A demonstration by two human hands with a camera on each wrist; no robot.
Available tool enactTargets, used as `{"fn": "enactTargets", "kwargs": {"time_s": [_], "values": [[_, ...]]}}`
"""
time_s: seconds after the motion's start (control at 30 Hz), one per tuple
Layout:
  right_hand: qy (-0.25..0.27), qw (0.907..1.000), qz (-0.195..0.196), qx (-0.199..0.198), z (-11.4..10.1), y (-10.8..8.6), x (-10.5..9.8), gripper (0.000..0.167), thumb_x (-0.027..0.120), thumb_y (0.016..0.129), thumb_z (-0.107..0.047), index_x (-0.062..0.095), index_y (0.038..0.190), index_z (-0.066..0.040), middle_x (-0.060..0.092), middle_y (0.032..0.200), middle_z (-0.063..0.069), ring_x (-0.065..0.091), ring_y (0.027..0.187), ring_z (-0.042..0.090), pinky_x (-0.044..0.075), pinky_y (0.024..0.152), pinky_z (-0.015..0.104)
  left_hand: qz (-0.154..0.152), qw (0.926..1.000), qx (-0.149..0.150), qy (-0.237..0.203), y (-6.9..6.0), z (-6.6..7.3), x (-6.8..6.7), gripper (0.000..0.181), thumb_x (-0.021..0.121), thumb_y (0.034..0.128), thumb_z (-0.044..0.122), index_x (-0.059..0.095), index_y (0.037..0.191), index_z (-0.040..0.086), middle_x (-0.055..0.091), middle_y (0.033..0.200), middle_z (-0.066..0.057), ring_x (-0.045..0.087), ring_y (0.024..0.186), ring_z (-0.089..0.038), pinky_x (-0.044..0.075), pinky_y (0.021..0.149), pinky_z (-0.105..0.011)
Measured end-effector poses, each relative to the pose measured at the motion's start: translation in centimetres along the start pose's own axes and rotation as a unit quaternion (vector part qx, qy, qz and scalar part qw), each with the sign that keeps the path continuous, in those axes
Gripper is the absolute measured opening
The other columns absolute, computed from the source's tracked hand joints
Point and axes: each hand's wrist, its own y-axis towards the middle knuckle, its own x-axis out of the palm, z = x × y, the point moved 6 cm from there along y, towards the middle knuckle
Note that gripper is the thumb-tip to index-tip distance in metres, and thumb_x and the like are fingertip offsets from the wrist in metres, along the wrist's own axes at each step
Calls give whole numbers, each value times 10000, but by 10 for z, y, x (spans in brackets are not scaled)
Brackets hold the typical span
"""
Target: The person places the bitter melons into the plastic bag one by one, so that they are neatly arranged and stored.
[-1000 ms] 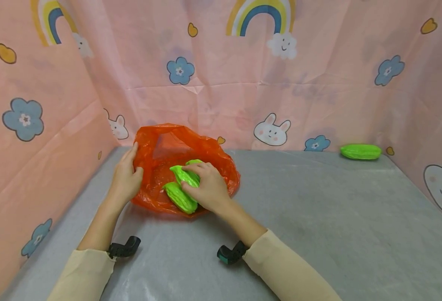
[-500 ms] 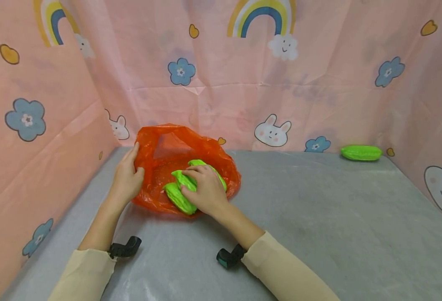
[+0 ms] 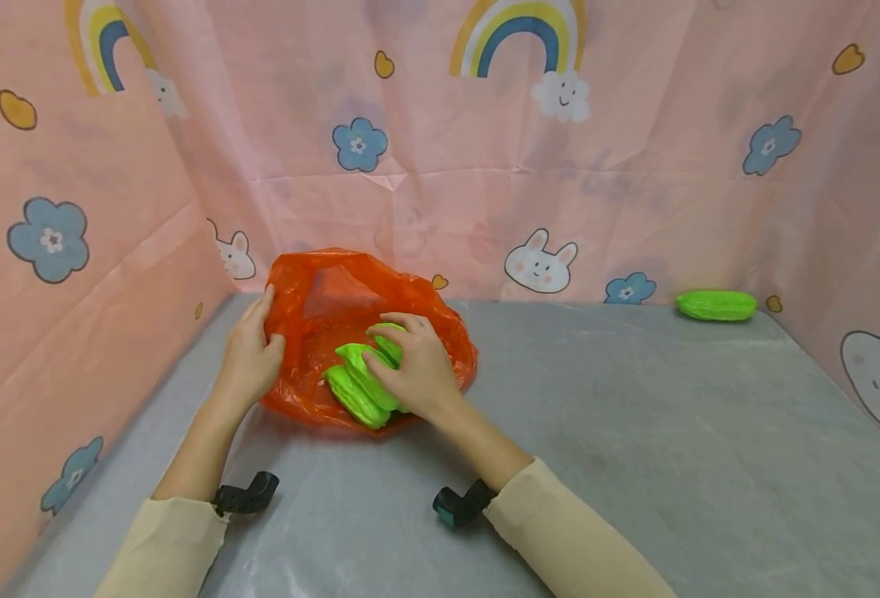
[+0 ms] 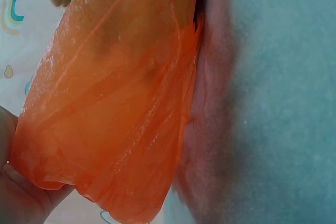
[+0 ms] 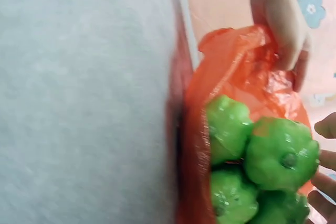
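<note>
An orange plastic bag [image 3: 297,382] lies with its mouth wide, facing the person. My left hand [image 3: 251,353] grips the bag's left rim, thumb on the inner side. Several bright green, ridged bitter melons [image 3: 353,394] lie together inside; the right wrist view shows their rounded ends [image 5: 281,153] packed close. Over them hovers my right hand [image 3: 420,370], thumb and fingers spread around the upper melons, holding none firmly. In the right wrist view its fingers [image 5: 325,182] stand just beside the nearest melon. My right hand partly hides the rear melon in the head view.
Another bitter melon [image 3: 716,305] lies alone at the table's far right corner. The grey-covered table [image 3: 597,432] is bordered at the back and both sides by pink patterned cloth [image 3: 425,199]. Each wrist carries a black camera mount [image 3: 248,494].
My right hand first lowered a bitter melon beside another in the bag, then loosened its fingers and lifted slightly to the right. My left hand stays on the rim.
</note>
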Motion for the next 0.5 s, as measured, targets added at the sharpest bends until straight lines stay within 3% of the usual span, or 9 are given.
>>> {"fn": "enactTargets", "kwargs": {"time_s": [0.5], "values": [[546,9971,303,431,13,8,-42,278,688,940,-221,757,1157,-62,662,1319,135,583,1276,318,491,1076,509,-39,10000,5,-48,0,-1,-1,703,417,947,-26,193,1611,41,275,1643,-249,325,1476,-464,319,1170,-640]]}}
